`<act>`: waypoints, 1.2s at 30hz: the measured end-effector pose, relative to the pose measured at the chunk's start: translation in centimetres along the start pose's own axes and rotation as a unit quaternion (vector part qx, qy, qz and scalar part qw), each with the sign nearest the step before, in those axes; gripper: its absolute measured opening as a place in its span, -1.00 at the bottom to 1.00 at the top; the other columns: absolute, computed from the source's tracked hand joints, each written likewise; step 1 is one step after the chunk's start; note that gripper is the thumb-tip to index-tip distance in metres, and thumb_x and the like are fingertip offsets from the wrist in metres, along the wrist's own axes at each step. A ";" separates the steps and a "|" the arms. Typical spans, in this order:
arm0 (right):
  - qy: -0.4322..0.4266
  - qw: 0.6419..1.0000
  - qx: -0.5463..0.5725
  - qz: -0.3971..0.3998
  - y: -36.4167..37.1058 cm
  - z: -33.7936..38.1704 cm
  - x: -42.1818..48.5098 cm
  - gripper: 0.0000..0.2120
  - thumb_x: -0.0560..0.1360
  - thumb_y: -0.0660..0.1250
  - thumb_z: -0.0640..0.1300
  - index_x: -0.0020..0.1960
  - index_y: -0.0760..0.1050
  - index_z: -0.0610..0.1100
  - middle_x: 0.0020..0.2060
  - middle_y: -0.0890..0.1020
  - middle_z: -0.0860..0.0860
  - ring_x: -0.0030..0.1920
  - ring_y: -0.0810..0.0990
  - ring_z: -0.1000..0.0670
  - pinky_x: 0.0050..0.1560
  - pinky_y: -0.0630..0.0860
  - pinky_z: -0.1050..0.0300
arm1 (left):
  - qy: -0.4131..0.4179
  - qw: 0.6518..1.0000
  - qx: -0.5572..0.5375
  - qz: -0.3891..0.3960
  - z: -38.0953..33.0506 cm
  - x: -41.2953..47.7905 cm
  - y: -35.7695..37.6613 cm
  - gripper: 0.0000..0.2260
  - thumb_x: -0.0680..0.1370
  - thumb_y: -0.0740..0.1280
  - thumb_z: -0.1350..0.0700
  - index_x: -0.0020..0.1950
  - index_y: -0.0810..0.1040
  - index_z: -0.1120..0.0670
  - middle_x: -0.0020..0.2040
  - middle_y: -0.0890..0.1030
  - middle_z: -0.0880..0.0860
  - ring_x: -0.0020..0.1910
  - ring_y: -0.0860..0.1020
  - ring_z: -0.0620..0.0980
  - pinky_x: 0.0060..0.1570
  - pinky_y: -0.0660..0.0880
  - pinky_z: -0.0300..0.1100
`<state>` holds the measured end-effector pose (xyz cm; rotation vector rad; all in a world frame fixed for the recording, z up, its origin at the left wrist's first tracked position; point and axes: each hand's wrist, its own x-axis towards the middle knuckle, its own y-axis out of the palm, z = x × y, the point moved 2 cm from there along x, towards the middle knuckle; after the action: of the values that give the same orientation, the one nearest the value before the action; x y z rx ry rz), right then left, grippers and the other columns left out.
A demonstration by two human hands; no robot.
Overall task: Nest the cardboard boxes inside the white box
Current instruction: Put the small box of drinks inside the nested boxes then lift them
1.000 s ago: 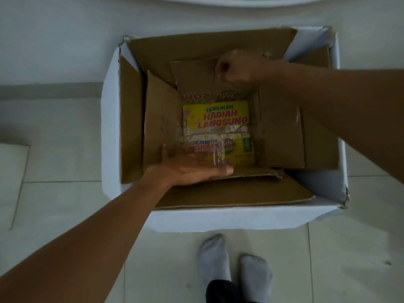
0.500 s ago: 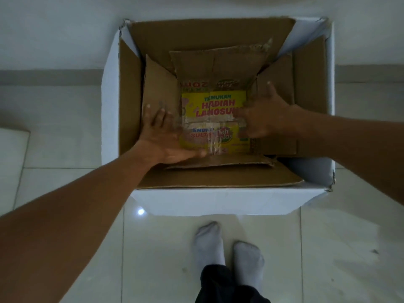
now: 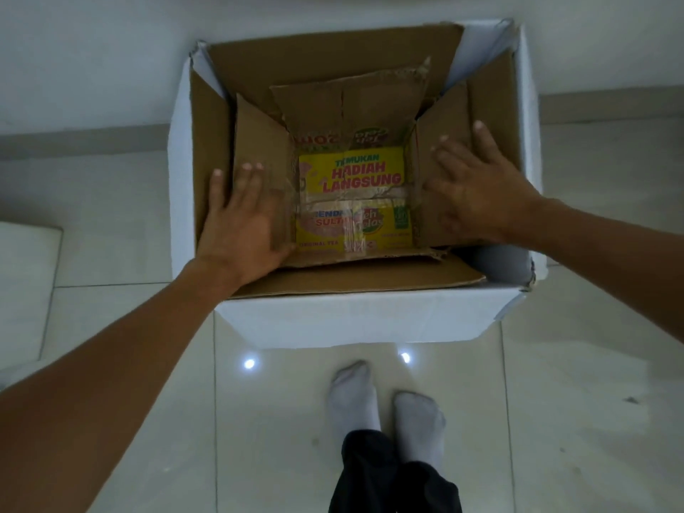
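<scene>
A large white box stands open on the tiled floor. Inside it sits a brown cardboard box, and inside that a smaller cardboard box whose yellow printed bottom reads "HADIAH LANGSUNG". My left hand lies flat with fingers spread on the smaller box's left flap. My right hand presses flat with fingers spread on its right flap. Neither hand grips anything.
My two feet in grey socks stand just in front of the white box. A pale wall rises behind the box. A white flat object lies on the floor at the left edge.
My right hand moved from the far flap to the right flap and opened out flat. My left hand slid from the near flap to the left flap. The view moved closer over the box.
</scene>
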<state>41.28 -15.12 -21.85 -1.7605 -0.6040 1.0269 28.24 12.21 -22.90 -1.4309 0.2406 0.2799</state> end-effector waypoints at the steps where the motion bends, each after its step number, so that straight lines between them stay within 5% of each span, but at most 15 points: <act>1: 0.034 0.998 0.037 -0.043 -0.5 -0.1 -1.0 -0.49 0.37 0.40 -0.08 0.26 0.47 -0.27 0.39 0.34 -0.37 0.46 0.21 -0.31 0.41 -0.09 -0.42 | -0.021 0.998 -0.013 -0.059 0.4 -1.0 -0.6 -0.22 0.38 0.42 -0.15 0.46 0.19 0.14 0.52 0.05 0.28 0.51 -0.05 0.21 0.38 -0.27 0.20; 3: 0.134 0.981 0.091 -0.102 -1.1 -0.4 -3.0 -0.44 0.34 0.43 -0.14 0.28 0.41 -0.28 0.41 0.29 -0.37 0.47 0.20 -0.32 0.38 -0.03 -0.43 | -0.096 0.985 -0.048 -0.138 1.4 -3.1 -1.3 -0.17 0.34 0.48 -0.03 0.48 0.14 0.15 0.52 0.02 0.32 0.50 -0.06 0.26 0.36 -0.23 0.21; 5: 0.259 0.947 0.163 -0.101 -0.9 -0.5 -5.0 -0.34 0.37 0.40 -0.09 0.40 0.26 -0.23 0.48 0.17 -0.31 0.51 0.10 -0.28 0.36 0.01 -0.44 | -0.206 0.962 -0.123 -0.129 2.5 -4.8 -1.1 -0.14 0.37 0.47 0.00 0.51 0.04 0.13 0.52 -0.03 0.32 0.50 -0.08 0.27 0.38 -0.14 0.22; 8: 0.406 0.833 0.371 -0.054 0.3 -0.4 -7.3 -0.17 0.39 0.41 -0.07 0.51 0.02 -0.11 0.49 0.14 -0.26 0.47 0.15 -0.27 0.33 0.22 -0.31 | -0.348 0.879 -0.321 -0.064 3.3 -5.8 0.7 -0.24 0.47 0.40 0.02 0.51 0.03 0.17 0.50 0.12 0.31 0.45 0.15 0.28 0.34 0.21 0.17; 10: 0.447 0.746 0.493 -0.022 1.7 -0.4 -7.9 -0.22 0.41 0.41 -0.09 0.50 0.07 -0.14 0.36 0.35 -0.26 0.29 0.40 -0.28 0.18 0.42 -0.12 | -0.378 0.846 -0.372 -0.059 3.4 -5.9 1.6 -0.44 0.50 0.35 0.02 0.40 0.27 0.24 0.30 0.43 0.35 0.24 0.43 0.32 0.13 0.40 0.07; 13: 0.449 0.689 0.568 0.007 3.1 -0.6 -7.8 -0.59 0.44 0.35 -0.11 0.24 0.42 -0.23 0.03 0.55 -0.21 -0.13 0.56 -0.18 -0.16 0.58 -0.05 | -0.367 0.846 -0.375 -0.089 3.6 -5.3 1.7 -0.65 0.50 0.35 0.08 0.15 0.52 0.31 0.07 0.59 0.35 0.02 0.56 0.31 -0.10 0.43 -0.06; 15: 0.440 0.682 0.584 -0.008 3.4 -0.8 -7.5 -0.72 0.44 0.33 -0.18 0.11 0.50 -0.28 -0.11 0.55 -0.18 -0.29 0.50 -0.10 -0.26 0.50 0.08 | -0.373 0.839 -0.385 -0.090 3.6 -5.0 1.4 -0.68 0.50 0.36 0.09 0.13 0.55 0.30 0.06 0.60 0.34 0.00 0.57 0.30 -0.15 0.40 -0.10; 20: 0.427 0.697 0.576 -0.024 3.5 -0.8 -7.3 -0.77 0.45 0.28 -0.27 0.04 0.53 -0.38 -0.24 0.51 -0.15 -0.30 0.48 -0.12 -0.37 0.39 0.12 | -0.393 0.823 -0.400 -0.094 2.7 -5.1 1.4 -0.72 0.48 0.35 0.08 0.08 0.58 0.24 0.01 0.62 0.29 -0.11 0.56 0.21 -0.17 0.38 -0.09; 25: 0.416 0.704 0.573 -0.047 3.7 -0.9 -8.8 -0.74 0.44 0.26 -0.30 0.07 0.51 -0.43 -0.06 0.62 -0.31 -0.20 0.50 -0.09 -0.23 0.39 0.13 | -0.400 0.816 -0.405 -0.105 1.1 -6.8 1.6 -0.74 0.48 0.34 0.08 0.07 0.59 0.22 0.01 0.62 0.27 -0.14 0.54 0.17 -0.18 0.38 -0.10; 30: 0.409 0.709 0.572 -0.056 4.0 -0.7 -12.2 -0.77 0.46 0.28 -0.28 0.05 0.53 -0.40 -0.17 0.57 -0.19 -0.21 0.50 -0.08 -0.29 0.36 0.17 | -0.397 0.815 -0.404 -0.119 -1.4 -9.5 1.5 -0.74 0.49 0.34 0.07 0.06 0.59 0.23 -0.01 0.63 0.28 -0.14 0.55 0.18 -0.17 0.39 -0.09; 36: 0.422 0.713 0.554 -0.080 4.7 -0.7 -17.9 -0.73 0.47 0.29 -0.24 0.12 0.52 -0.35 0.01 0.63 -0.26 -0.11 0.57 -0.17 -0.14 0.46 0.09 | -0.379 0.820 -0.404 -0.144 -6.1 -12.7 0.1 -0.73 0.49 0.33 0.09 0.08 0.59 0.25 0.00 0.63 0.29 -0.05 0.58 0.26 -0.15 0.39 -0.09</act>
<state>32.32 -31.15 -19.45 -0.8421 0.4246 0.1951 16.29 5.62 -19.61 -2.0243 -0.8477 0.7324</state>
